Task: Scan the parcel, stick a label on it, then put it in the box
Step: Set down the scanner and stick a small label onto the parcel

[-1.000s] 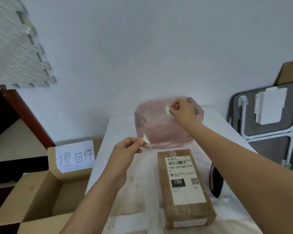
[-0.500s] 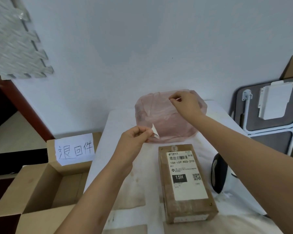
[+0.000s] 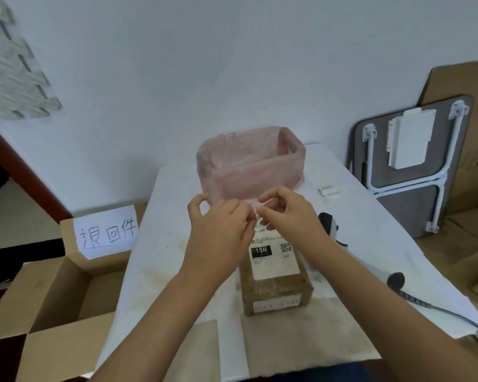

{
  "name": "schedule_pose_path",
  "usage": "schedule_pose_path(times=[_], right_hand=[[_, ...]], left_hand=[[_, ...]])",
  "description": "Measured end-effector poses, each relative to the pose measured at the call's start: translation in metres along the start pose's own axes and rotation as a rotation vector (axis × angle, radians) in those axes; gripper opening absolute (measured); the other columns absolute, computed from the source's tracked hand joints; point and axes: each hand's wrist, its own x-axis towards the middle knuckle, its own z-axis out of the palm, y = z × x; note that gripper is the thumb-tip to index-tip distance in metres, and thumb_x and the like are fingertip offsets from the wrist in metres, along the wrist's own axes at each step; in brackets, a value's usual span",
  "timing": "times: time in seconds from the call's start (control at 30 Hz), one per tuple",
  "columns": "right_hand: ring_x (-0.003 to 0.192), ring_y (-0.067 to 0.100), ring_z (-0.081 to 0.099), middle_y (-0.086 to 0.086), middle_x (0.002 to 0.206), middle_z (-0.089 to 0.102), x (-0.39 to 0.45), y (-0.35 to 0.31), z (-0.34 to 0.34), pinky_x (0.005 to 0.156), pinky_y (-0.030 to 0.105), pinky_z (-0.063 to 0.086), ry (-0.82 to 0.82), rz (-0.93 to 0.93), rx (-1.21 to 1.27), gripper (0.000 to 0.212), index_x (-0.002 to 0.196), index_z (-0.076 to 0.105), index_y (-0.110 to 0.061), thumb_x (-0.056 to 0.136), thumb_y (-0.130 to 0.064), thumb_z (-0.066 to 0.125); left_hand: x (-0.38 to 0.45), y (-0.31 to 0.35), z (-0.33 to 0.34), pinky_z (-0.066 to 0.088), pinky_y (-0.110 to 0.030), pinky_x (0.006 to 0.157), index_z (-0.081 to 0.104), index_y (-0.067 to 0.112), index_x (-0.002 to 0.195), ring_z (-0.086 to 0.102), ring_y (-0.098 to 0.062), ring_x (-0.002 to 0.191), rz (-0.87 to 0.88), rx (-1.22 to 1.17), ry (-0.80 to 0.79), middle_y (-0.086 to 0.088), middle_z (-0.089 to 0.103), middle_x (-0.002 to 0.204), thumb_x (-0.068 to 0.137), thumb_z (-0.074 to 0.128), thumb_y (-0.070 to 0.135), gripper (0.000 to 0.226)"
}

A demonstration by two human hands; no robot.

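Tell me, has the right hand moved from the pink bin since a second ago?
Yes. The right hand has come back from the rim of the pink-lined bin toward the person, meeting the left hand above the far end of the parcel.

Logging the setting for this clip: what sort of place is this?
Probably a small makeshift parcel-sorting spot: a labelled parcel on a white table, a handheld scanner, and an open cardboard box with a handwritten sign.
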Motion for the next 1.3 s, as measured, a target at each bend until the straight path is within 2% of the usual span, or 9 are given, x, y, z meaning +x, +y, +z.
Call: schedule_pose_path(times=[0.2, 0.3, 0.4, 0.53, 0.67, 0.87, 1.03, 1.13, 1.3], right_hand=[[0.068, 0.013, 0.07, 0.004, 0.078, 0.071, -0.023, 0.013, -0.014, 0.072, 0.034, 0.059, 0.055, 0.069, 0.061, 0.009, 0.091, 0.061, -0.017, 0.085, -0.011, 0.065], [0.071, 0.015, 0.071, 0.003, 0.077, 0.071, -0.032, 0.02, -0.02, 0.073, 0.034, 0.058, 0.093, 0.092, 0.064, 0.014, 0.083, 0.057, -0.019, 0.085, -0.013, 0.069], [0.069, 0.013, 0.07, 0.001, 0.074, 0.071, -0.039, 0.023, -0.021, 0.069, 0.025, 0.054, 0.099, 0.105, 0.072, 0.016, 0.08, 0.056, -0.017, 0.085, -0.014, 0.071], [0.076, 0.022, 0.072, 0.005, 0.076, 0.072, -0.043, 0.028, -0.022, 0.076, 0.036, 0.057, 0.114, 0.118, 0.08, 0.016, 0.079, 0.057, -0.018, 0.083, -0.016, 0.072], [0.078, 0.023, 0.071, 0.005, 0.079, 0.072, -0.044, 0.031, -0.022, 0.079, 0.038, 0.057, 0.123, 0.108, 0.068, 0.017, 0.078, 0.057, -0.02, 0.083, -0.017, 0.072], [0.066, 0.007, 0.067, 0.003, 0.078, 0.07, -0.044, 0.03, -0.021, 0.076, 0.032, 0.057, 0.065, 0.092, 0.112, 0.013, 0.089, 0.06, -0.013, 0.084, -0.014, 0.072], [0.074, 0.011, 0.068, -0.005, 0.078, 0.068, -0.041, 0.032, -0.02, 0.079, 0.031, 0.056, 0.042, 0.062, 0.083, 0.017, 0.097, 0.061, -0.019, 0.083, -0.015, 0.072], [0.078, 0.01, 0.066, -0.006, 0.084, 0.068, -0.039, 0.034, -0.016, 0.076, 0.026, 0.054, 0.044, 0.033, 0.033, 0.022, 0.103, 0.061, -0.022, 0.084, -0.014, 0.07], [0.08, 0.008, 0.064, -0.01, 0.098, 0.064, -0.036, 0.035, -0.011, 0.072, 0.019, 0.052, 0.039, -0.032, -0.054, 0.033, 0.108, 0.057, -0.032, 0.085, -0.01, 0.067]], left_hand=[[-0.007, 0.017, 0.0, 0.018, -0.042, 0.106, 0.063, 0.03, 0.085, 0.063, -0.007, 0.084, 0.055, 0.023, -0.009, 0.015, 0.064, 0.083, 0.092, 0.059, 0.032, 0.009], [-0.007, 0.017, -0.003, 0.015, -0.036, 0.107, 0.063, 0.034, 0.09, 0.058, 0.005, 0.085, -0.093, -0.193, 0.003, 0.021, 0.064, 0.087, 0.092, 0.061, 0.034, 0.003], [-0.008, 0.013, 0.001, 0.021, -0.033, 0.101, 0.066, 0.035, 0.092, 0.059, 0.009, 0.082, -0.277, -0.397, -0.019, 0.024, 0.067, 0.085, 0.089, 0.065, 0.035, 0.003], [-0.013, 0.015, 0.007, 0.024, -0.032, 0.095, 0.064, 0.037, 0.084, 0.058, 0.012, 0.082, -0.373, -0.477, -0.092, 0.023, 0.068, 0.08, 0.085, 0.069, 0.039, 0.006], [-0.018, 0.023, 0.011, 0.024, -0.03, 0.092, 0.063, 0.038, 0.085, 0.061, 0.007, 0.079, -0.345, -0.475, -0.134, 0.021, 0.068, 0.083, 0.08, 0.071, 0.047, 0.013], [-0.017, 0.027, 0.015, 0.028, -0.043, 0.104, 0.062, 0.037, 0.079, 0.059, 0.007, 0.075, -0.349, -0.467, -0.094, 0.024, 0.064, 0.073, 0.086, 0.068, 0.04, 0.01], [-0.016, 0.019, 0.018, 0.041, -0.049, 0.099, 0.067, 0.037, 0.072, 0.061, 0.003, 0.078, -0.491, -0.612, -0.127, 0.025, 0.067, 0.07, 0.086, 0.066, 0.037, 0.014], [-0.015, 0.018, 0.02, 0.044, -0.049, 0.097, 0.068, 0.04, 0.072, 0.061, 0.004, 0.08, -0.578, -0.646, -0.177, 0.028, 0.068, 0.071, 0.085, 0.065, 0.041, 0.013], [-0.012, 0.018, 0.025, 0.04, -0.047, 0.099, 0.066, 0.038, 0.07, 0.059, 0.003, 0.081, -0.651, -0.6, -0.183, 0.016, 0.067, 0.074, 0.086, 0.064, 0.041, 0.017]])
